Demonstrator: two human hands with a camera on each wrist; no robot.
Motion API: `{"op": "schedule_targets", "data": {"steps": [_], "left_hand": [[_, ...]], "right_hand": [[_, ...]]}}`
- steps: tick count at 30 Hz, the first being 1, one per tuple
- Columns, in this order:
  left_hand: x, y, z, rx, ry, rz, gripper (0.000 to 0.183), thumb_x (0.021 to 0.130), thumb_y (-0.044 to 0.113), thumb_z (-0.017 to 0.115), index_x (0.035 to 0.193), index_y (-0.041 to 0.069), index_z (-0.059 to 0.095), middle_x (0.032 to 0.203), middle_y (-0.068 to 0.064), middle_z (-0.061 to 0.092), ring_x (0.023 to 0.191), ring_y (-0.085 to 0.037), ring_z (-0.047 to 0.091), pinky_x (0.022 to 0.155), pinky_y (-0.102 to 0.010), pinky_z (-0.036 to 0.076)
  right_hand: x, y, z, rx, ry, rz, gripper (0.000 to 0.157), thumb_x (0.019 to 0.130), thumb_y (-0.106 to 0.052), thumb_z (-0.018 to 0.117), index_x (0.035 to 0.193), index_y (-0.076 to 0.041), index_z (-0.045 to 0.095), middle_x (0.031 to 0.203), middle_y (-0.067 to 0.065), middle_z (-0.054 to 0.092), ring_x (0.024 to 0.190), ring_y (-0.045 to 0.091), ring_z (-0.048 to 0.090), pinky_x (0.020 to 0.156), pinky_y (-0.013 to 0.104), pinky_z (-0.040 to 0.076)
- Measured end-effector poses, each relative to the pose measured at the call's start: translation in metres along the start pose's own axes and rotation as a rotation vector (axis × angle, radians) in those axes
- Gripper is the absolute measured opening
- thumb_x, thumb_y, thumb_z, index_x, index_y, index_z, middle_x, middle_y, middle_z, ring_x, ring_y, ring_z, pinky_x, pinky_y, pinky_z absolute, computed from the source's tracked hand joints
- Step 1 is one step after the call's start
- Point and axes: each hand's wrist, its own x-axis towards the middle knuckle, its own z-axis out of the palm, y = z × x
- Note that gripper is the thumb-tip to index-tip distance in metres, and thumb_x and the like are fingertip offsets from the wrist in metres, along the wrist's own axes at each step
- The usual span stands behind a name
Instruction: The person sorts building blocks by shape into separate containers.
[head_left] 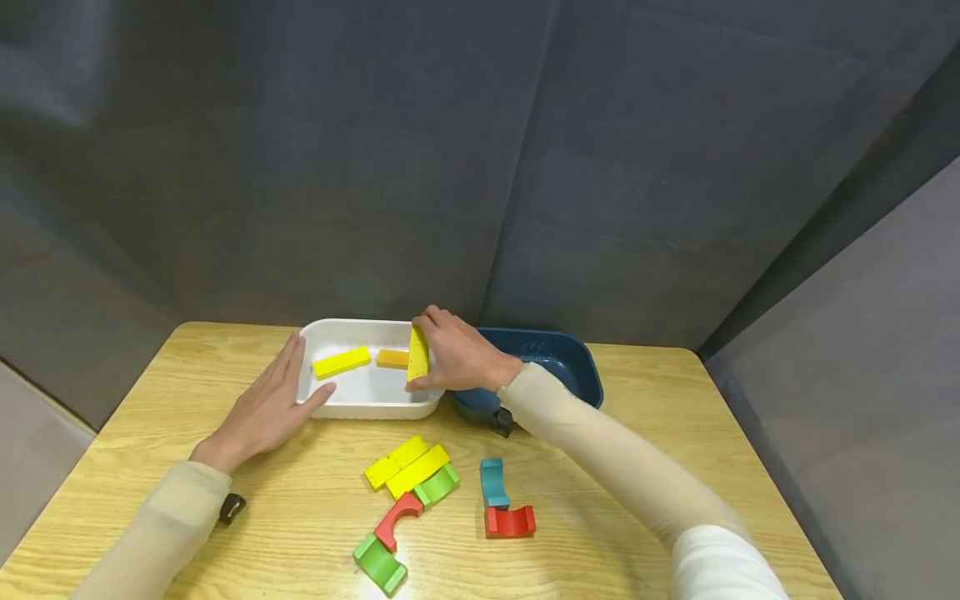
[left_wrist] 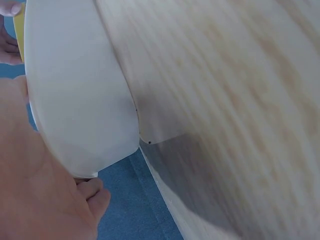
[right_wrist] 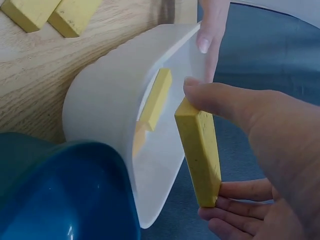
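Observation:
My left hand [head_left: 266, 406] holds the left end of a white tray [head_left: 378, 411], its fingers along the outer wall and its thumb over the near rim. In the left wrist view that hand [left_wrist: 42, 170] lies against the tray's corner. My right hand [head_left: 468, 354] pinches a yellow block [head_left: 417, 354] above the tray's right side. The right wrist view shows this block [right_wrist: 200, 152] upright between thumb and fingertips, apart from the tray wall. Inside the tray lie another yellow block [head_left: 342, 363] and an orange block [head_left: 392, 358], partly hidden behind the held one.
A dark blue tray [head_left: 588, 367] stands right of the white one, partly under my right forearm. Nearer on the wooden table [head_left: 615, 533] are yellow blocks [head_left: 405, 467], green arches [head_left: 380, 565], a red arch [head_left: 393, 521], a blue arch [head_left: 493, 483] and another red arch [head_left: 510, 522].

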Motion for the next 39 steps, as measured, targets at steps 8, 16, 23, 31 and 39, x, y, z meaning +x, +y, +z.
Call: {"op": "schedule_targets", "data": {"steps": [8, 16, 23, 31, 39], "left_hand": [[-0.002, 0.0, 0.0, -0.004, 0.005, -0.004, 0.104, 0.107, 0.069, 0.044, 0.171, 0.004, -0.006, 0.18, -0.015, -0.01, 0.164, -0.045, 0.008, 0.126, -0.071, 0.019], [-0.001, 0.0, 0.0, -0.005, 0.011, 0.003, 0.104, 0.107, 0.069, 0.045, 0.171, 0.004, -0.005, 0.18, -0.016, -0.009, 0.164, -0.045, 0.008, 0.125, -0.071, 0.02], [-0.001, -0.001, 0.0, 0.003, 0.004, 0.001, 0.104, 0.107, 0.069, 0.044, 0.171, 0.004, -0.006, 0.179, -0.011, -0.014, 0.164, -0.045, 0.007, 0.126, -0.071, 0.019], [0.0, -0.002, 0.0, 0.009, 0.005, -0.007, 0.105, 0.106, 0.069, 0.044, 0.171, 0.004, -0.006, 0.18, -0.014, -0.011, 0.164, -0.045, 0.008, 0.126, -0.071, 0.019], [0.0, -0.001, 0.0, 0.008, 0.008, -0.008, 0.105, 0.106, 0.069, 0.044, 0.171, 0.004, -0.007, 0.18, -0.014, -0.012, 0.164, -0.045, 0.009, 0.126, -0.071, 0.02]], "right_hand": [[0.001, -0.001, 0.004, -0.009, -0.043, 0.015, 0.098, 0.084, -0.059, 0.088, 0.154, -0.001, 0.051, 0.137, 0.01, 0.053, 0.112, 0.021, 0.055, 0.102, 0.031, 0.053], [0.001, 0.002, 0.01, -0.008, -0.058, 0.024, 0.098, 0.084, -0.06, 0.087, 0.154, -0.002, 0.051, 0.137, 0.009, 0.053, 0.11, 0.02, 0.055, 0.101, 0.031, 0.054], [-0.002, 0.004, 0.01, 0.006, -0.062, 0.012, 0.103, 0.087, -0.067, 0.081, 0.158, 0.0, 0.047, 0.143, 0.012, 0.054, 0.116, 0.022, 0.056, 0.106, 0.034, 0.053], [-0.004, 0.004, 0.005, 0.04, -0.033, 0.026, 0.09, 0.093, -0.064, 0.075, 0.158, -0.006, 0.05, 0.143, 0.01, 0.057, 0.117, 0.021, 0.056, 0.103, 0.034, 0.054], [-0.009, 0.002, 0.0, 0.06, -0.002, 0.015, 0.081, 0.095, -0.058, 0.076, 0.156, -0.01, 0.052, 0.144, 0.007, 0.058, 0.121, 0.021, 0.056, 0.107, 0.037, 0.054]]}}
